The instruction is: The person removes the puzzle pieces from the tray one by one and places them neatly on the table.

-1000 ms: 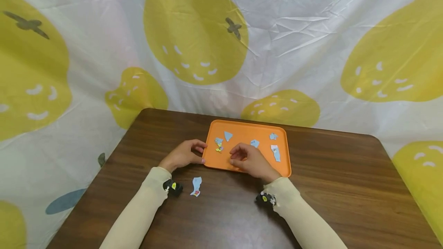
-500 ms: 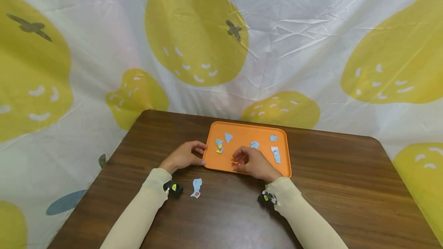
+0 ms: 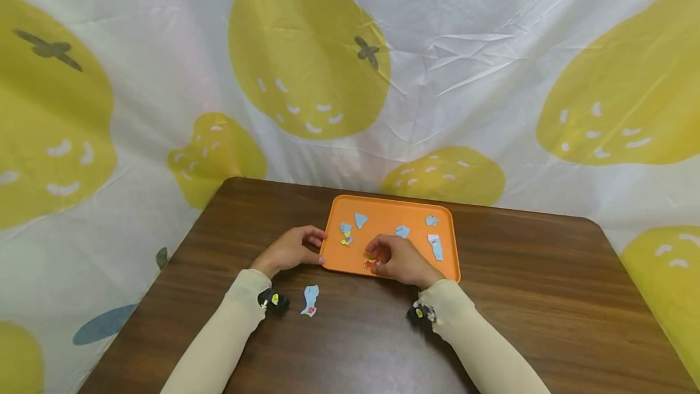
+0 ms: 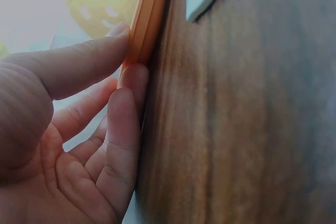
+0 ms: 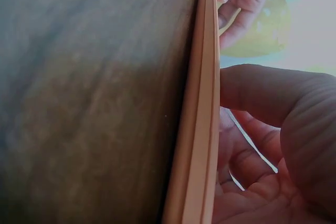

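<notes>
An orange tray (image 3: 394, 202) lies on the table with several light-blue irregular puzzle pieces in it. My left hand (image 3: 290, 249) grips the tray's left edge near the front corner; in the left wrist view its thumb and fingers meet the orange rim (image 4: 148, 19). Over the tray's front middle, my right hand (image 3: 403, 259) pinches a red puzzle piece (image 3: 372, 262) low against the tray floor, its fingers partly covering the piece. In the right wrist view the tray wall (image 5: 197, 129) hides the right fingertips. Another light-blue piece (image 3: 310, 300) with a red patch lies on the table.
Inside the tray, a yellow-and-blue piece (image 3: 346, 233) and a triangular piece (image 3: 360, 220) lie left. A small blue piece (image 3: 402, 231) is behind the right hand; two more (image 3: 435, 248) lie right. A lemon-print curtain (image 3: 306, 47) hangs behind the dark wood table (image 3: 547, 284).
The red piece, not visible at first, now shows at my right fingertips, which have come down slightly onto the tray. The left hand keeps its place at the tray edge.
</notes>
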`<state>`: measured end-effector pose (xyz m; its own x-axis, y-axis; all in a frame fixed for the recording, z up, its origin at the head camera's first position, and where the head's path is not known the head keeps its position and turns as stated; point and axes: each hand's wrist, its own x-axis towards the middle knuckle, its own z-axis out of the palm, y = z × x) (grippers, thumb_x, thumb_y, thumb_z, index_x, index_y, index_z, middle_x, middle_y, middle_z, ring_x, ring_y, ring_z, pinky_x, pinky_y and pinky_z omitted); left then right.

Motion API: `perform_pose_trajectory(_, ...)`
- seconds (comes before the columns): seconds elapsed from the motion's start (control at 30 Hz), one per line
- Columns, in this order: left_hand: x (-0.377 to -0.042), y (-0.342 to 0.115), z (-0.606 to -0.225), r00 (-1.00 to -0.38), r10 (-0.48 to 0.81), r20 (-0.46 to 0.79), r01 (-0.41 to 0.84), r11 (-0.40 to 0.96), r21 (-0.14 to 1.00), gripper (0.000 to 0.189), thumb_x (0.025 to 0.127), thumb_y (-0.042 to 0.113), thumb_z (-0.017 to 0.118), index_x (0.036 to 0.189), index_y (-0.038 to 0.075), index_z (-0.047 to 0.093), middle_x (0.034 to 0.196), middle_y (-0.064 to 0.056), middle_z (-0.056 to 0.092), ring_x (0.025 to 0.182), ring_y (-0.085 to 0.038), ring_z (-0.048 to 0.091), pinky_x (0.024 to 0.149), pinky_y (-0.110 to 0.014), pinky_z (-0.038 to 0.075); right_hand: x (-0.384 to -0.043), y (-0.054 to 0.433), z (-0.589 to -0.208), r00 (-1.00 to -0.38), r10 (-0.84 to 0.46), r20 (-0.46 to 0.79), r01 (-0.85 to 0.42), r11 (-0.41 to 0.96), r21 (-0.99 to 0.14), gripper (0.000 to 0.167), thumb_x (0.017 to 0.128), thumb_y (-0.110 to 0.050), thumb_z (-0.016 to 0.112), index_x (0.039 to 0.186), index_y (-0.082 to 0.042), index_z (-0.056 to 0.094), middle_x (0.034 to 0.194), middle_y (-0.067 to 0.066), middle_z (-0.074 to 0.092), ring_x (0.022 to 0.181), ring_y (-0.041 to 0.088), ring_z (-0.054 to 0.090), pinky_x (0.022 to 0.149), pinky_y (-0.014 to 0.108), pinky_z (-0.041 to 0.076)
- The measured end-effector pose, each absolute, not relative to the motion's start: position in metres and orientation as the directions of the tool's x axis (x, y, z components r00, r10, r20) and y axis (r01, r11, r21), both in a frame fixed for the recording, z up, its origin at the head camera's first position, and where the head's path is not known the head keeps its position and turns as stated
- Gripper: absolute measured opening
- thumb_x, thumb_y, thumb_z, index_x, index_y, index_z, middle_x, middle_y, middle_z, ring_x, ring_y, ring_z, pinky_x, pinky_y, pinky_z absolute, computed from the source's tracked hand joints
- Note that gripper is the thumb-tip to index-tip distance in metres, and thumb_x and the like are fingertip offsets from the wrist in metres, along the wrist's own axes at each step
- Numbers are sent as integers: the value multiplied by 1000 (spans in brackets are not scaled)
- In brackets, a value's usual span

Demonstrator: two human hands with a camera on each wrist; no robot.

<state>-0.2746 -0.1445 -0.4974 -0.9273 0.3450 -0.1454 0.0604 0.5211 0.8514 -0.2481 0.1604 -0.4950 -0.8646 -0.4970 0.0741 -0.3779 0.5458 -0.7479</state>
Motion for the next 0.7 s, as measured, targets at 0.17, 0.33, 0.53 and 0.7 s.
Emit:
perform_pose_trajectory(0.17, -274, -145, -498, -927, 347, -144, 62, 518, 853, 54, 82, 16, 92, 132, 14, 70, 116, -6, 71, 112, -23, 62, 103, -43, 46, -246, 158, -494, -853, -514, 91, -400, 532, -747, 31, 82, -2, 85, 109, -7, 72, 100, 6, 73, 89, 19, 66, 77, 25, 53)
perform_pose_trajectory(0.33, -273, -144, -498, -925, 354, -138, 69, 512, 856, 54, 82, 15, 92, 132, 13, 70, 116, -6, 71, 112, -23, 62, 102, -42, 46, -246, 158, -492, -837, -536, 113, -442, 540, -716, 29, 84, -4, 86, 110, -8, 73, 99, 4, 72, 90, 17, 66, 79, 26, 54)
perform_pose_trajectory(0.53, -274, -146, -498, -924, 357, -138, 67, 506, 860, 54, 82, 15, 92, 132, 12, 70, 116, -7, 71, 112, -23, 62, 103, -43, 46, -248, 160, -492, -837, -538, 103, -456, 579, -676, 31, 85, -8, 87, 114, -10, 76, 99, 0, 72, 88, 11, 64, 80, 26, 53)
perform_pose_trajectory(0.7, -274, -146, -498, -923, 358, -141, 63, 503, 862, 55, 82, 15, 92, 132, 12, 70, 117, -7, 70, 112, -23, 62, 102, -42, 47, -251, 164, -493, -838, -536, 97, -452, 583, -675, 26, 87, -11, 85, 113, -12, 80, 98, -2, 77, 84, 6, 65, 77, 26, 54)
